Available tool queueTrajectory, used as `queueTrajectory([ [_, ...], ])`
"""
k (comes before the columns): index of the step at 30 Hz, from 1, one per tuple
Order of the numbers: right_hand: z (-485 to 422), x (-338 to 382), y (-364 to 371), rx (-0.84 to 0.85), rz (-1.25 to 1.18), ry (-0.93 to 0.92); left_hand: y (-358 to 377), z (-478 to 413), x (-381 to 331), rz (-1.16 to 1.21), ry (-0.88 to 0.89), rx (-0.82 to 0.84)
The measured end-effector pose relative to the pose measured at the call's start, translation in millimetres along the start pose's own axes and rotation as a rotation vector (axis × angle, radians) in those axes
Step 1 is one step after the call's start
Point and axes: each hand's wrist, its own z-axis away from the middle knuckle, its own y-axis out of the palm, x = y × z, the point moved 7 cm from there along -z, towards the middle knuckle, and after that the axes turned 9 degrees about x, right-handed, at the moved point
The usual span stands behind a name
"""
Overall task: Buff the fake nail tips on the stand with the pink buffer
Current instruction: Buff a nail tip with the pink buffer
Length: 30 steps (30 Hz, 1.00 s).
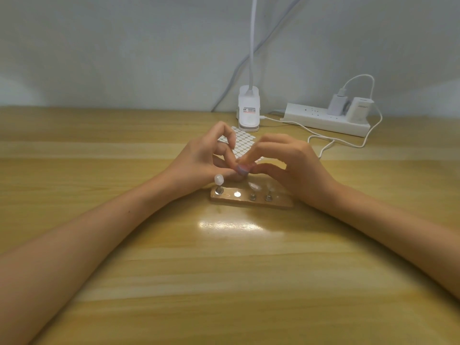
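A wooden nail stand (278, 204) lies on the table in front of me. Its left peg carries a white fake nail tip (219, 180). Beside that is an empty metal slot (237, 194), then two pegs with clear tips (254, 187). Just above the stand my left hand (204, 158) and my right hand (291, 160) meet. Both pinch a small pinkish-lilac piece (242, 169) between their fingertips. I cannot tell whether this piece is the pink buffer or a nail tip. The right hand covers the stand's right end.
A sheet of white oval stickers (245, 143) lies behind my hands. Further back stand a white clip lamp base (249, 112) and a white power strip (323, 119) with two chargers. A white cable (348, 144) loops on the wooden table (224, 270).
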Motion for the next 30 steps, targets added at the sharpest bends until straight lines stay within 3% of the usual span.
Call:
queueTrajectory([
  [5,0.9,5.2,1.1,0.003,0.059,-0.053,0.2,0.6,-0.1,0.007,-0.012,0.000],
  [11,2.5,-11.4,-4.6,-0.033,0.024,0.077,-2.5,3.8,-0.2,0.022,-0.039,-0.040],
  [15,8.4,-14.0,-10.5,-0.101,-0.069,0.111,-20.0,13.4,-9.5,0.245,-0.003,-0.148],
  [17,9.7,-14.1,-12.1,-0.106,-0.076,0.113,-25.5,19.2,-23.6,0.323,0.075,-0.126],
  [22,10.8,-10.2,-10.8,-0.071,-0.065,0.094,0.1,29.3,-43.5,-0.036,0.119,0.089],
  [30,12.9,-11.5,-10.0,-0.057,-0.062,0.110,11.7,29.4,-28.0,-0.063,0.051,0.159],
])
